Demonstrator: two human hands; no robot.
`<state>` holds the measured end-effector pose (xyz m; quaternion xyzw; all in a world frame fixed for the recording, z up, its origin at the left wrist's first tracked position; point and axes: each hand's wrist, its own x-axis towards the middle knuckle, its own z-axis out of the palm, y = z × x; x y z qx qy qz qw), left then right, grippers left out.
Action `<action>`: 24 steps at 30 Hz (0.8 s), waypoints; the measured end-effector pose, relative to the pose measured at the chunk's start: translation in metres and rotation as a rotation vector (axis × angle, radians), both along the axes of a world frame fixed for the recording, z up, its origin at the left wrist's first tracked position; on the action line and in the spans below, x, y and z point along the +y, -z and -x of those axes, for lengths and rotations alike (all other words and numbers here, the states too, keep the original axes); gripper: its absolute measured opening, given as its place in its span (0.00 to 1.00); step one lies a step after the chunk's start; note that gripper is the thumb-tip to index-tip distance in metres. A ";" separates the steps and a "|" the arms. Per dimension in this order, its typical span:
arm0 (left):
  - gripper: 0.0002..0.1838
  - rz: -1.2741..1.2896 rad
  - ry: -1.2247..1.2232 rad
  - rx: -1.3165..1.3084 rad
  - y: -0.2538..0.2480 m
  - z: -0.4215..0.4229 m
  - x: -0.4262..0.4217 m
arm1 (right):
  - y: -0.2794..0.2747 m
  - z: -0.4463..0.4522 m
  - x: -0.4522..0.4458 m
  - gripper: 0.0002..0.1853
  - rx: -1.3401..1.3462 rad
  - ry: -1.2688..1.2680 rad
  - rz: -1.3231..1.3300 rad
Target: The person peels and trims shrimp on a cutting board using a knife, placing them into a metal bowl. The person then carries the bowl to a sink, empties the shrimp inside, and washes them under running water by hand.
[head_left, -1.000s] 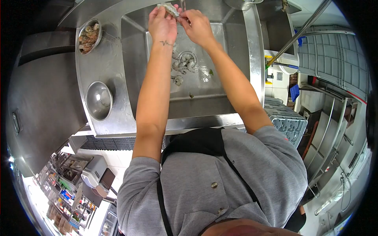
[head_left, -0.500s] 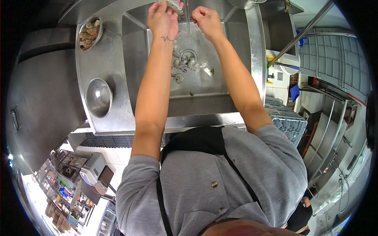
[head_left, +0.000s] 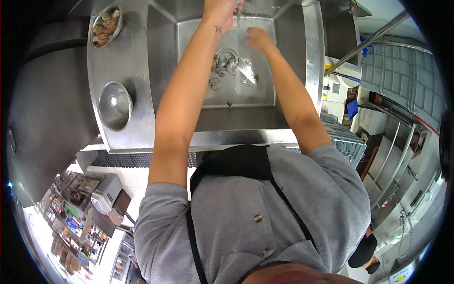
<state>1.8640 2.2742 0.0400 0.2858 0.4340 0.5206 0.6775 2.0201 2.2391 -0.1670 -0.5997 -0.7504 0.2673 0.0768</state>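
Note:
My left hand (head_left: 220, 13) is at the far end of the sink (head_left: 257, 97), cut off by the top of the view. Its fingers are mostly out of sight, so what it holds cannot be made out. My right hand (head_left: 259, 39) hangs over the sink just to the right, smeared by motion, its fingers unclear. Wet, greyish pieces that look like raw shrimp (head_left: 220, 70) lie around the drain (head_left: 228, 58), partly behind my left forearm. A small green scrap (head_left: 256, 78) rests on the sink floor.
On the left counter stand an oval bowl (head_left: 120, 14) of brownish, shell-like pieces and a shiny metal bowl (head_left: 115, 105). Grey plastic racks (head_left: 347, 142) are stacked right of the sink. Another person (head_left: 363, 252) is partly visible at the lower right.
My left hand has moved up and right, and the pale, greyish thing it held is out of sight. My right hand has come lower in view, from closed fingers to a blur.

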 end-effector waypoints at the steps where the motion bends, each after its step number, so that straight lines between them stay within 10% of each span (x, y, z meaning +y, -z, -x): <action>1: 0.11 0.011 -0.004 0.001 -0.005 0.009 -0.006 | -0.014 0.012 0.014 0.13 0.033 -0.088 0.043; 3: 0.15 -0.012 0.086 0.274 -0.009 0.033 -0.018 | -0.047 0.039 0.026 0.10 0.728 0.191 0.517; 6: 0.19 -0.210 -0.041 0.741 -0.003 0.097 -0.045 | -0.059 0.074 0.038 0.07 1.230 0.348 0.512; 8: 0.19 -0.251 -0.157 1.093 -0.020 0.158 -0.086 | -0.029 0.089 0.056 0.08 1.116 0.305 0.494; 12: 0.20 0.009 -0.246 1.439 -0.025 0.267 -0.159 | 0.078 0.100 0.004 0.10 -0.095 0.057 0.244; 17: 0.25 -0.129 -0.217 1.886 -0.030 0.293 -0.206 | 0.111 0.104 -0.094 0.22 -0.292 -0.143 0.542; 24: 0.22 -0.326 -0.335 1.430 -0.037 0.225 -0.183 | 0.142 0.099 -0.097 0.18 -0.353 -0.231 0.211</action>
